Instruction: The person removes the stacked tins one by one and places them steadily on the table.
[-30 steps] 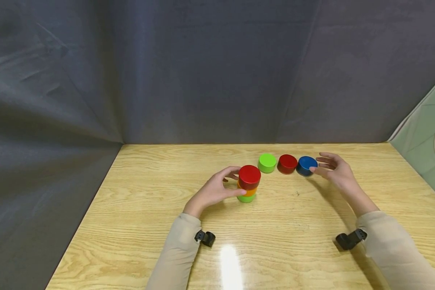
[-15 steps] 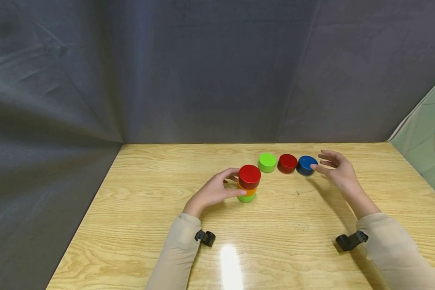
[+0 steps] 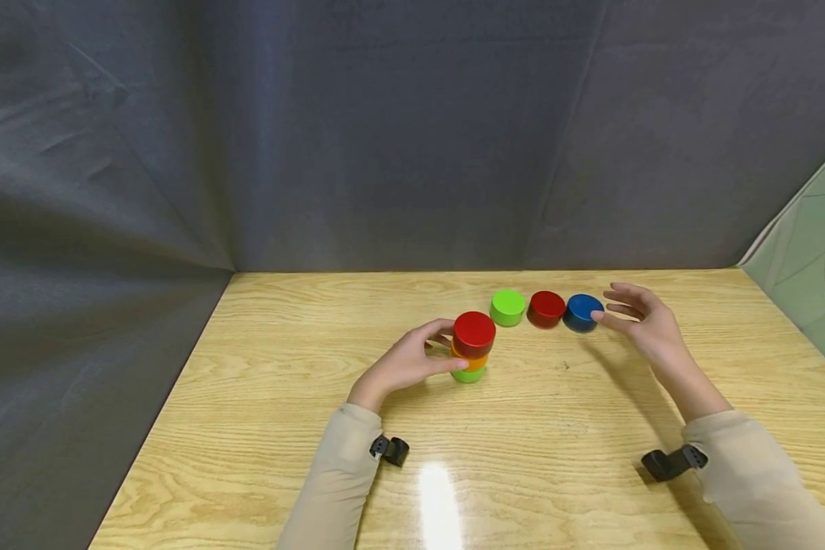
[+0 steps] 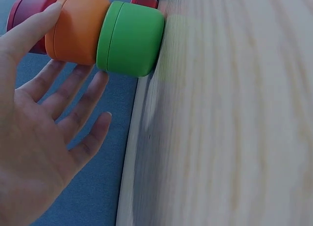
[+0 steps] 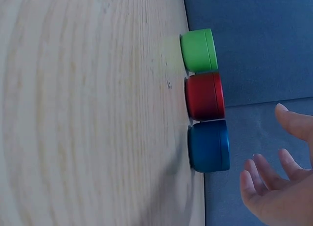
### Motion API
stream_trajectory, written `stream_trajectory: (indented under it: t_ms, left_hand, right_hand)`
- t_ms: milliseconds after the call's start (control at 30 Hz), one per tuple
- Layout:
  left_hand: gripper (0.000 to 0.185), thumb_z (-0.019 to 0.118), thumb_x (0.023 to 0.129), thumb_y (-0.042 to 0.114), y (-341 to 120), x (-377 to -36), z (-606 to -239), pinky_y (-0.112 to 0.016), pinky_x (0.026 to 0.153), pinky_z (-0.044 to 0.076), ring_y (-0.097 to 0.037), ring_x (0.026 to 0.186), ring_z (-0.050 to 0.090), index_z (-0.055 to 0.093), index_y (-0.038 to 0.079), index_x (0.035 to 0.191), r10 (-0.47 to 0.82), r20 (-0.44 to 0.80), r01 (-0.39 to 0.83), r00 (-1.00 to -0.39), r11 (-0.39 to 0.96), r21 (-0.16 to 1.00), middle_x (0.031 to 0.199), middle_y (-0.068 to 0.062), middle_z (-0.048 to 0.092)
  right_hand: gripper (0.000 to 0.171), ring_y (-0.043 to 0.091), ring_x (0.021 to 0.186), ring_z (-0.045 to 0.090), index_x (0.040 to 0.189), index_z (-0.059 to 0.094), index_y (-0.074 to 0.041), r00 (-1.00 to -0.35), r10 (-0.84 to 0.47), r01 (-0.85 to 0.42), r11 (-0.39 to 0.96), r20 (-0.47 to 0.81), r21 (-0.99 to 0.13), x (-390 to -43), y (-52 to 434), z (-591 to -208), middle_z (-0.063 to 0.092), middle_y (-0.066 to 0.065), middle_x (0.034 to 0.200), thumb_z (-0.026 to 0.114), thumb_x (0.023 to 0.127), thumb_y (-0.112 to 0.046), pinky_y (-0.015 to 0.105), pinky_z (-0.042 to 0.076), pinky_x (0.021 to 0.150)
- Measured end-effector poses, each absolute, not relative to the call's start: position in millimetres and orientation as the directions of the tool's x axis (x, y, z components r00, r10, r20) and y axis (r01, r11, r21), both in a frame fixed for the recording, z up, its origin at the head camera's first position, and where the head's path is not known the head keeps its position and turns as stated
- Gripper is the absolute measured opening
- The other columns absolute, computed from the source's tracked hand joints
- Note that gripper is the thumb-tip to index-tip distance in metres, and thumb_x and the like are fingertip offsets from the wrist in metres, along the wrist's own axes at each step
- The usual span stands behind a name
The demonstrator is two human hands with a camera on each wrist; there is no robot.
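A stack of three small round lidded tins stands on the table in the head view. A red tin [image 3: 473,334] is on top, an orange tin [image 4: 80,30] in the middle and a green tin [image 4: 132,39] at the bottom. My left hand [image 3: 404,361] holds the stack at the orange tin, thumb on its near side and fingertips on the other. To the right, my right hand [image 3: 651,327] hovers beside a blue tin [image 3: 581,315]. Its fingers are spread and loosely bent, and the right wrist view shows them apart from the blue tin with nothing between them.
Left of the blue tin, another red tin [image 3: 546,311] and another green tin [image 3: 507,308] form a row near the back of the wooden table [image 3: 261,397]. A dark cloth screen [image 3: 399,153] rises along the back and left edges. Black camera mounts sit on both wrists.
My right hand has drawn slightly up and away to the right from the blue tin. My left hand and the stack stay in place.
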State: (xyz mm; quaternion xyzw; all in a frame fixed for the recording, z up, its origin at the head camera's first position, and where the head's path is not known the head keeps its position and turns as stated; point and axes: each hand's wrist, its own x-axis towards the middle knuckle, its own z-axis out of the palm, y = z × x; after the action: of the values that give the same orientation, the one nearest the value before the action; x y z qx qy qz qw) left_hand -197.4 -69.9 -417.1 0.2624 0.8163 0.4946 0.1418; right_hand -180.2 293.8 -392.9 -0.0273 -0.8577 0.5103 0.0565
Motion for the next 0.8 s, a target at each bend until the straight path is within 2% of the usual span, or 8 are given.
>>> stream_trajectory:
  t_ms: [133, 233, 367, 533, 633, 800]
  left_hand:
    - [0.056, 0.077, 0.088, 0.028, -70, -197, -416, -0.038, 0.099, 0.043, -0.014, 0.112, 0.056, 0.055, 0.017, 0.139, 0.572, 0.027, 0.288, -0.820, 0.372, 0.882, 0.128, 0.007, 0.061]
    - [0.055, 0.077, 0.089, 0.028, -71, -197, -416, -0.040, 0.099, 0.044, -0.015, 0.113, 0.055, 0.055, 0.017, 0.139, 0.571, 0.022, 0.280, -0.821, 0.368, 0.887, 0.128, 0.006, 0.060]
    - [0.055, 0.076, 0.089, 0.028, -71, -196, -416, -0.040, 0.098, 0.045, -0.016, 0.113, 0.055, 0.055, 0.017, 0.139, 0.567, 0.012, 0.266, -0.824, 0.368, 0.891, 0.128, 0.005, 0.060]
    - [0.055, 0.077, 0.089, 0.028, -71, -197, -416, -0.038, 0.096, 0.046, -0.017, 0.113, 0.055, 0.054, 0.019, 0.139, 0.565, 0.005, 0.261, -0.825, 0.374, 0.890, 0.128, 0.007, 0.060]
    - [0.055, 0.077, 0.089, 0.028, -71, -197, -417, -0.037, 0.096, 0.046, -0.019, 0.114, 0.055, 0.054, 0.019, 0.138, 0.565, 0.002, 0.260, -0.825, 0.377, 0.889, 0.128, 0.008, 0.060]
    - [0.055, 0.076, 0.089, 0.028, -72, -197, -417, -0.036, 0.095, 0.046, -0.019, 0.114, 0.056, 0.054, 0.020, 0.139, 0.564, -0.003, 0.255, -0.826, 0.378, 0.890, 0.128, 0.008, 0.059]
  right_hand:
    - [0.069, -0.002, 0.105, 0.051, 0.147, 0.039, -0.001, -0.993, 0.095, -0.015, 0.493, 0.071, -0.870, -177, 291, -392, 0.054, 0.002, 0.130, 0.072, 0.093, -0.028, 0.006, 0.045, 0.078]
    - [0.070, -0.001, 0.106, 0.051, 0.148, 0.039, -0.001, -0.994, 0.082, -0.020, 0.502, 0.071, -0.865, -175, 288, -391, 0.054, 0.002, 0.131, 0.072, 0.093, -0.029, 0.006, 0.045, 0.078]
    - [0.067, 0.004, 0.109, 0.051, 0.148, 0.040, -0.002, -0.995, 0.059, -0.037, 0.507, 0.077, -0.861, -173, 285, -389, 0.054, 0.003, 0.131, 0.071, 0.094, -0.028, 0.006, 0.044, 0.079]
    - [0.065, 0.012, 0.113, 0.050, 0.147, 0.041, -0.003, -0.997, 0.023, -0.057, 0.504, 0.079, -0.862, -170, 280, -387, 0.053, 0.010, 0.133, 0.070, 0.094, -0.027, 0.007, 0.043, 0.080]
    - [0.064, 0.008, 0.111, 0.051, 0.146, 0.042, -0.004, -0.997, 0.006, -0.066, 0.490, 0.079, -0.869, -169, 276, -385, 0.055, 0.007, 0.132, 0.071, 0.094, -0.026, 0.007, 0.044, 0.080]
    - [0.060, 0.000, 0.106, 0.054, 0.144, 0.044, -0.008, -0.996, -0.020, -0.086, 0.452, 0.086, -0.888, -166, 270, -382, 0.057, -0.011, 0.122, 0.072, 0.093, -0.023, 0.008, 0.045, 0.080]
